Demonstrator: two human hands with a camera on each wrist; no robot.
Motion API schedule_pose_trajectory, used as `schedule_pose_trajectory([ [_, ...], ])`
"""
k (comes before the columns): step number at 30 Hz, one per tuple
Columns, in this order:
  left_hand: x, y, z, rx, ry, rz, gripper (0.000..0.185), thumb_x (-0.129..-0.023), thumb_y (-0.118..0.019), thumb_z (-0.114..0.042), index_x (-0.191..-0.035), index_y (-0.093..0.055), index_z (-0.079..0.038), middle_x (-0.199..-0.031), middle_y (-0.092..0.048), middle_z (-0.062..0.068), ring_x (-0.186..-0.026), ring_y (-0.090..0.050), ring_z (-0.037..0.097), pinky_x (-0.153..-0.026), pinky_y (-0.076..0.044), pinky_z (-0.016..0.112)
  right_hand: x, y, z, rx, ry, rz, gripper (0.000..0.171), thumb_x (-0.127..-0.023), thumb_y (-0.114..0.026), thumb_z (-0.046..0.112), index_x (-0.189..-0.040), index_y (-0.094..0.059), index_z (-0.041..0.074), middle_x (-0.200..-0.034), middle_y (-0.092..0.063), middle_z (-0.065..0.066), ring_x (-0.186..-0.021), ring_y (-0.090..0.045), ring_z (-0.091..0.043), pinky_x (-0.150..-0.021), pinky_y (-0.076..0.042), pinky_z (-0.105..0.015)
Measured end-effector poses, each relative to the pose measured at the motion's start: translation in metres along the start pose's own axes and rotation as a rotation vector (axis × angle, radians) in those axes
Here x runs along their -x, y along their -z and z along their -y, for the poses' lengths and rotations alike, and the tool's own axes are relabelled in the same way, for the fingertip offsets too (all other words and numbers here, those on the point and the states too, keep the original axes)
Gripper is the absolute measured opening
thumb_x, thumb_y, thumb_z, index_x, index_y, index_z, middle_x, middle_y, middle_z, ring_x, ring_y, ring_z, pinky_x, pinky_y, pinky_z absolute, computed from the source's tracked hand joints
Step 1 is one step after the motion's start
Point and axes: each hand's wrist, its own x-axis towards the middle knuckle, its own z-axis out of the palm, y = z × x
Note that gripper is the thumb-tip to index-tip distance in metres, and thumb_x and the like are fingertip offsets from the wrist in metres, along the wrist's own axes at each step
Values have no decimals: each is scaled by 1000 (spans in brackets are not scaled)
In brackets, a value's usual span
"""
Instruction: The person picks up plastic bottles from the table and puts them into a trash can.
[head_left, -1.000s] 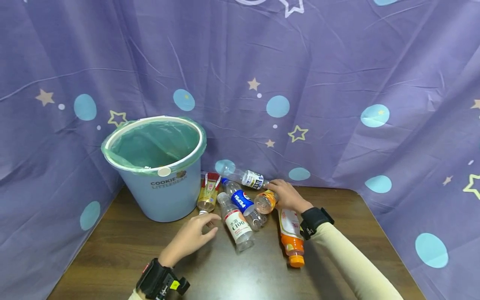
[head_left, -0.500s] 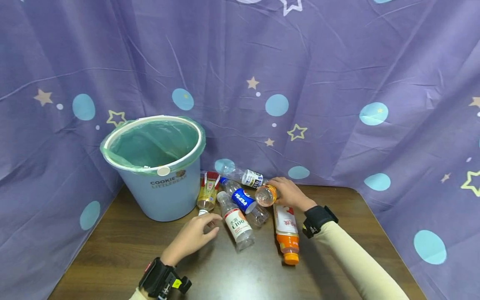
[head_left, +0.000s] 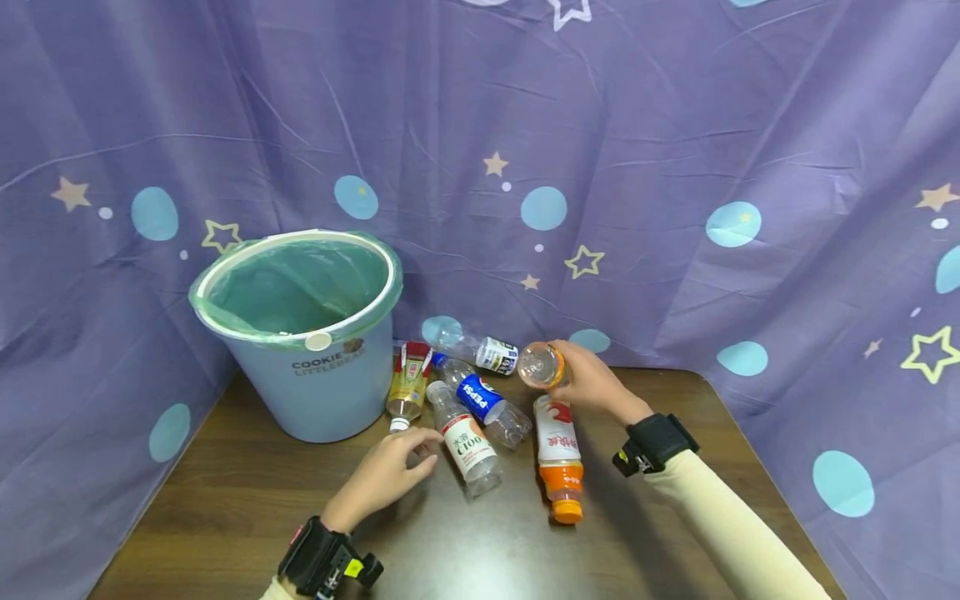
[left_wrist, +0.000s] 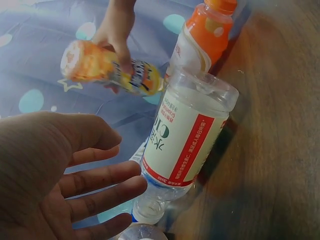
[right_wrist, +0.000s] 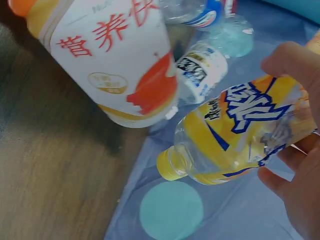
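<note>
My right hand [head_left: 592,385] grips the yellow-labelled bottle [head_left: 540,365], lifted clear of the pile; my left hand [head_left: 386,475] rests slack-fingered beside the C100 bottle [head_left: 465,440].

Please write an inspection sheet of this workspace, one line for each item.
Surface: dark wooden table.
Job's things: yellow-label bottle lifted off the table; blue bin with green liner, upright.
Clutter: C100 bottle, Pepsi bottle, orange-cap bottle, two more bottles by the bin, all lying down.
Hands: right hand grips the yellow-label bottle; left hand open beside the C100 bottle.
Cables: nothing seen.
Surroundings: purple star-patterned cloth.
</note>
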Motion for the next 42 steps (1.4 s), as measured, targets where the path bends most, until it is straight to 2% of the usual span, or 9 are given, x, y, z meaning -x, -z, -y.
schedule_pose_trajectory([
  [4,-2,-1,-2,5,-11,9,28,-93,-70,-11,-122,-69,-9,-112,-74,7,-90,-69,13,-81,-58,30,7,14,10,-24,24,-63,77,-66,-91,12,-136,-58,13,-122,-68,-9,-112,-64,-29,-95,-54,-50],
  [10,-3,-2,-4,21,-32,20,28,-94,-70,-10,-122,-69,-6,-112,-73,8,-90,-69,15,-81,-59,35,22,34,25,33,99,-159,76,-64,-89,15,-133,-58,8,-123,-67,-12,-114,-62,-30,-95,-54,-50],
  [15,-5,-1,-7,26,-37,18,30,-94,-70,-11,-124,-69,-6,-112,-73,7,-91,-69,13,-81,-58,32,34,47,41,114,118,-186,77,-63,-89,20,-133,-58,11,-120,-63,-8,-97,-63,-27,-80,-54,-45],
  [21,-8,3,-18,23,-99,-29,32,-93,-71,-11,-124,-69,-8,-111,-74,5,-89,-69,11,-81,-59,35,46,53,57,260,184,-204,78,-63,-92,27,-132,-60,11,-107,-63,-5,-81,-60,-23,-70,-53,-42],
  [29,-15,16,-47,30,-164,-65,44,-92,-72,-12,-135,-63,-13,-120,-72,3,-94,-70,14,-85,-59,35,57,41,69,402,309,-257,72,-65,-90,31,-129,-62,9,-94,-66,-5,-78,-61,-24,-64,-52,-38],
  [34,-21,28,-61,11,-227,-139,39,-93,-72,-12,-132,-66,-12,-120,-72,3,-97,-69,12,-81,-59,35,60,26,73,423,364,-264,71,-65,-91,32,-126,-63,9,-89,-64,-4,-76,-57,-22,-63,-50,-35],
  [37,-25,32,-66,13,-276,-202,37,-94,-70,-8,-130,-66,-10,-114,-72,4,-98,-69,14,-81,-59,35,63,16,76,431,365,-242,72,-64,-93,32,-126,-63,10,-89,-64,-3,-76,-55,-21,-64,-50,-34],
  [42,-33,37,-76,14,-328,-265,38,-94,-69,-6,-131,-66,-11,-120,-70,3,-105,-68,15,-86,-59,34,67,1,83,450,316,-165,75,-64,-95,37,-127,-63,12,-95,-66,-3,-82,-57,-21,-70,-52,-35],
])
